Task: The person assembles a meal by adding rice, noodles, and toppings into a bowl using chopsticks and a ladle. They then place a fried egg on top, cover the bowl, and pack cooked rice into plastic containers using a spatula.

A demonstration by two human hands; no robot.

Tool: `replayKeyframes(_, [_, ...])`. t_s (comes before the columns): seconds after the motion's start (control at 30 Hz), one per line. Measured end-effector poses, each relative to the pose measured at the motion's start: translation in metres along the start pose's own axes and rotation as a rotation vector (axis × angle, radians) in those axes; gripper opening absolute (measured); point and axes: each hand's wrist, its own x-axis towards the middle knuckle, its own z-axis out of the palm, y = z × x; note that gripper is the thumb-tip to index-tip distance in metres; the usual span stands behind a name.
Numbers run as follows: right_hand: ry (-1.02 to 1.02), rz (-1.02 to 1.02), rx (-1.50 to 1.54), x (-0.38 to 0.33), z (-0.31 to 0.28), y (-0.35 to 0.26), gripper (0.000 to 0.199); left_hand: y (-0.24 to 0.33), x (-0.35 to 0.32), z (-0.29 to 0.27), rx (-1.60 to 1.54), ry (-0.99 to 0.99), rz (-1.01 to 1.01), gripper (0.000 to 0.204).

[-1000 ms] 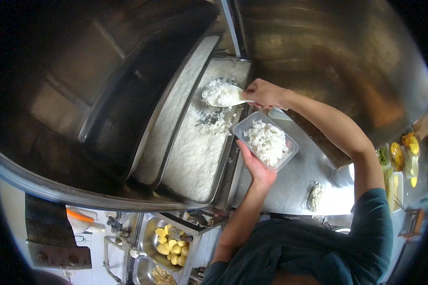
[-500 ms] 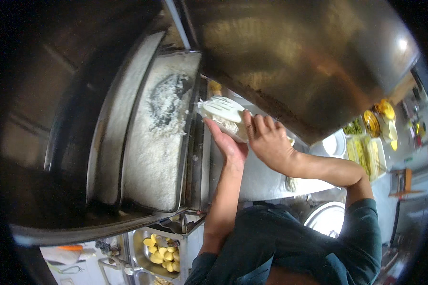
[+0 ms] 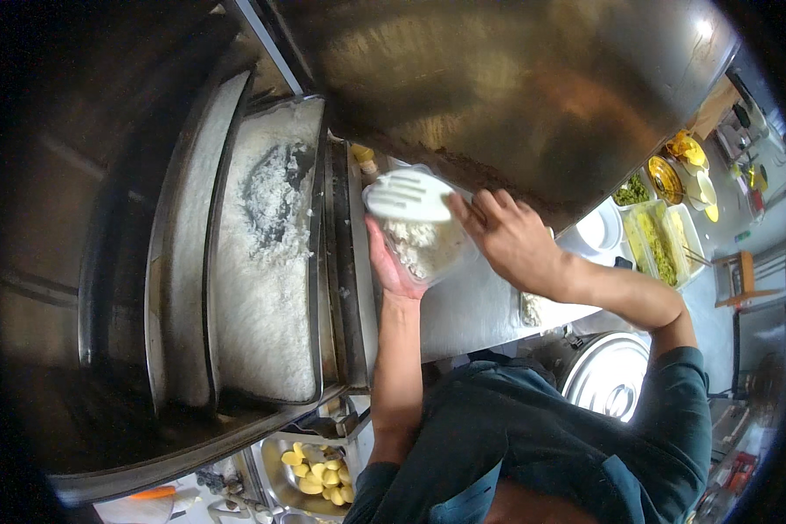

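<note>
My left hand supports a clear plastic container with white rice in it, the palm and fingers along its left side and underneath. A white slotted rice paddle is gripped by its handle in my right hand. The paddle's slightly blurred head covers the far part of the container; whether it touches the rice cannot be made out. To the left, a deep metal tray of rice has a scooped-out hollow near its far end. Another tray of rice stands beside it inside a metal cabinet.
An open metal cabinet door spans the far side. On the right are a white tub, a tray of green and yellow food and a lidded pot. A metal basin of peeled potatoes sits at lower left.
The container has turned so its inside and rice show more. The paddle has moved slightly downward over it. My whole view has shifted, with the trays now further left.
</note>
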Motion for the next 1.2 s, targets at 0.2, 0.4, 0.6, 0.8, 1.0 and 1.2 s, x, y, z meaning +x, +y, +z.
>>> replayKeyframes(0.2, [0.014, 0.025, 0.041, -0.058, 0.018, -0.018, 0.069, 0.000, 0.000, -0.009, -0.078, 0.060, -0.022, 0.072])
replayKeyframes(0.4, [-0.070, 0.081, 0.116, -0.093, 0.013, -0.035, 0.071, -0.011, 0.000, -0.020, -0.106, 0.144, -0.034, 0.080])
replayKeyframes(0.6, [-0.034, 0.101, 0.174, -0.107, -0.002, -0.038, 0.070, -0.020, -0.007, -0.032, -0.093, -0.050, -0.101, 0.082])
replayKeyframes(0.8, [0.042, 0.460, 0.469, -0.163, -0.007, -0.030, 0.068, -0.044, -0.018, -0.051, -0.089, -0.108, -0.191, 0.090])
replayKeyframes(1.0, [0.317, 1.452, 1.038, -0.311, 0.040, -0.010, 0.017, -0.056, -0.059, -0.078, -0.326, -0.304, -0.436, 0.090])
replayKeyframes(1.2, [0.545, 1.839, 0.938, -0.355, 0.107, 0.020, 0.027, -0.062, -0.074, -0.098, -0.291, -0.182, -0.569, 0.087])
